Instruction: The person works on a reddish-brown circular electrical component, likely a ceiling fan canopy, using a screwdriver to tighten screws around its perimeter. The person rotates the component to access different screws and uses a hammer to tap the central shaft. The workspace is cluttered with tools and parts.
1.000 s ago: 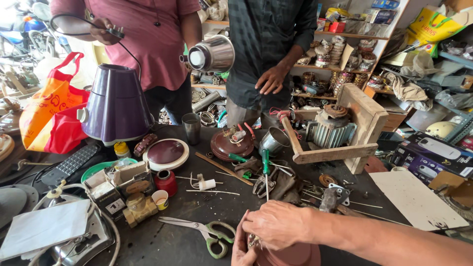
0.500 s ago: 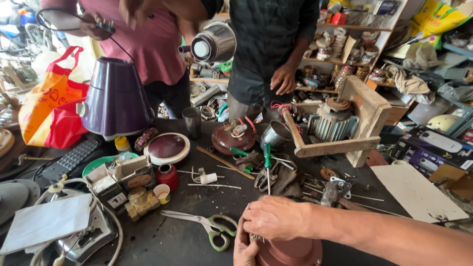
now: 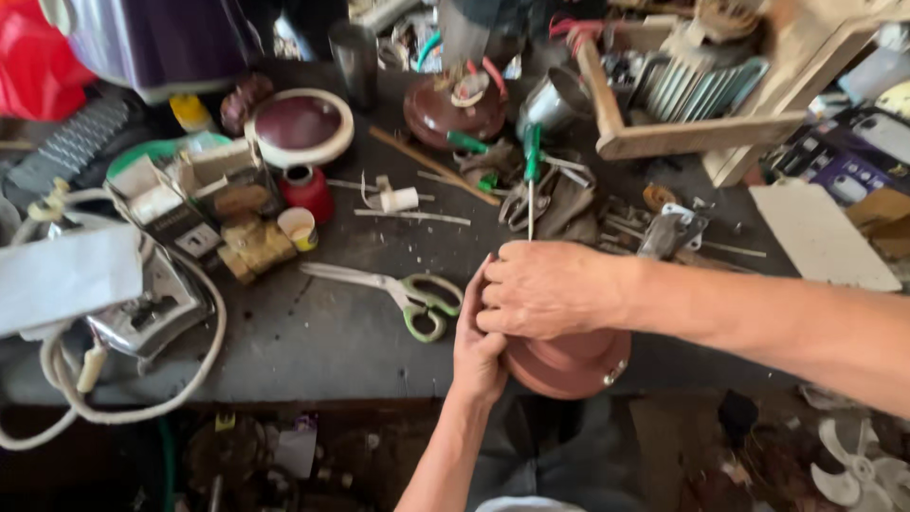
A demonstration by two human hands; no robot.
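A round reddish-brown housing (image 3: 569, 362) sits at the near edge of the dark workbench (image 3: 313, 341). My right hand (image 3: 548, 287) lies closed over its top. My left hand (image 3: 477, 346) presses against its left side, fingers curled around it. What lies under my right palm is hidden. Green-handled scissors (image 3: 403, 289) rest just left of my hands. A green-handled screwdriver (image 3: 531, 175) lies beyond them, its tip pointing toward my right hand.
A wooden frame holding a finned motor (image 3: 706, 90) stands at the back right. Behind the scissors are a maroon dome lid (image 3: 453, 109), a cream-rimmed disc (image 3: 299, 123), a metal cup (image 3: 354, 52) and a red pot (image 3: 305, 190). A corded clothes iron (image 3: 142, 303) lies at left.
The view has tipped down and closer to the bench, so the two people standing behind it are out of sight. My hands stay on the reddish-brown housing.
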